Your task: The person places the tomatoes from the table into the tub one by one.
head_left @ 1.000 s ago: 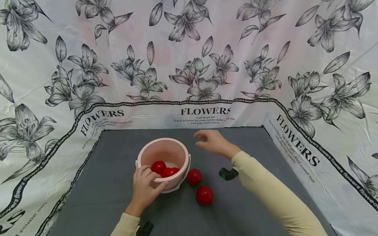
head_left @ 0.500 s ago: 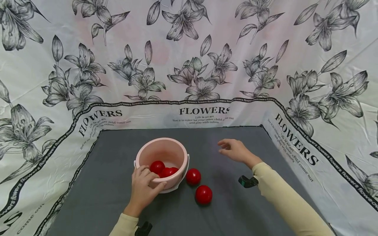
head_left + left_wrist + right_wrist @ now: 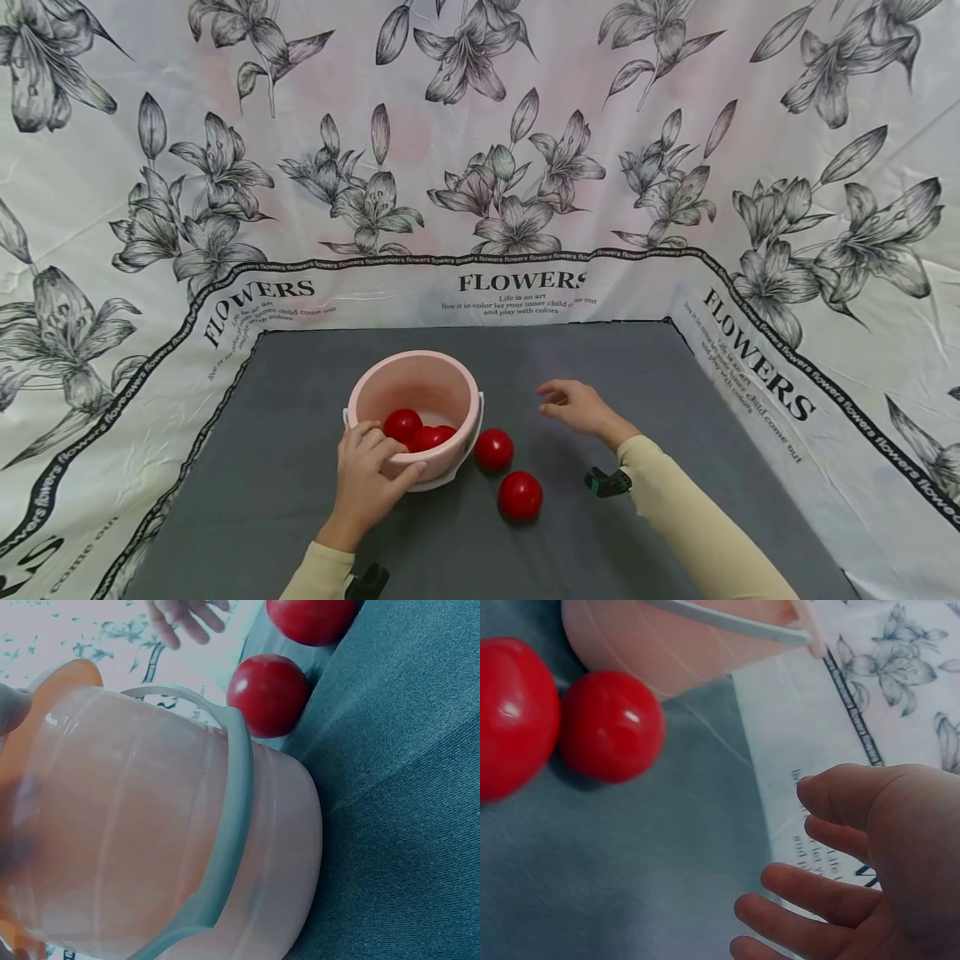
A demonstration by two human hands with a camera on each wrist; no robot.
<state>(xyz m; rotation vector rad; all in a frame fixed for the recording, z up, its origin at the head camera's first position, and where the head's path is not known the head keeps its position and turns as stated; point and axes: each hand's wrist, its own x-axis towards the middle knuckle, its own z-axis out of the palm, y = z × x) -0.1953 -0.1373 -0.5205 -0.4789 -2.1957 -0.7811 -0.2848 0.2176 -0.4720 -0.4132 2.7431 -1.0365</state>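
Black capitals are spelling FLOWERS on the white floral sheet (image 3: 408, 292), at the centre back and along both the left and right sides. Beneath the central word, smaller lines are reading "Life is an art", "live it in color let your inner child", then a fold-broken "come out", and "and play with colors". White letters are repeating "flowers" along the sheet's black band (image 3: 450, 261). At lower left, "S" and "come out" are showing.
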